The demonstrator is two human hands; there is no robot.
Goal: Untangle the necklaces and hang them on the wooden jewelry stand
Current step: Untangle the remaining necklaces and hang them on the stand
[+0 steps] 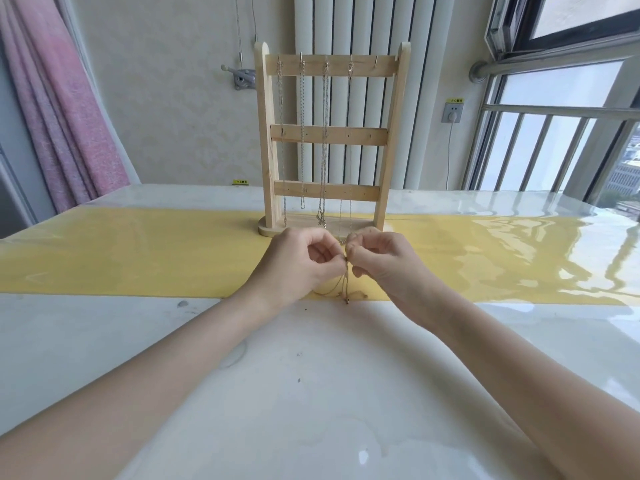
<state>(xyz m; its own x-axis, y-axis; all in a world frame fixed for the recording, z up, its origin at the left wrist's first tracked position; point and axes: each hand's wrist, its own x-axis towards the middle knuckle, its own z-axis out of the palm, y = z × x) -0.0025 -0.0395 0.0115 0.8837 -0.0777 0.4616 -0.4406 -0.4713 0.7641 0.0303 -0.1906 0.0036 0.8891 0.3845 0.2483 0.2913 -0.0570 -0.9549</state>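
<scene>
Dangling from both hands, a thin gold necklace, looped.

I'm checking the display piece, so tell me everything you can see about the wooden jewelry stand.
The wooden jewelry stand is pale unfinished wood: two uprights, three crossbars, rounded base. It stands upright on the yellow strip of the table. The top bar has five small hooks; four hold hanging chains, the rightmost is empty. Neither hand touches it.
</scene>
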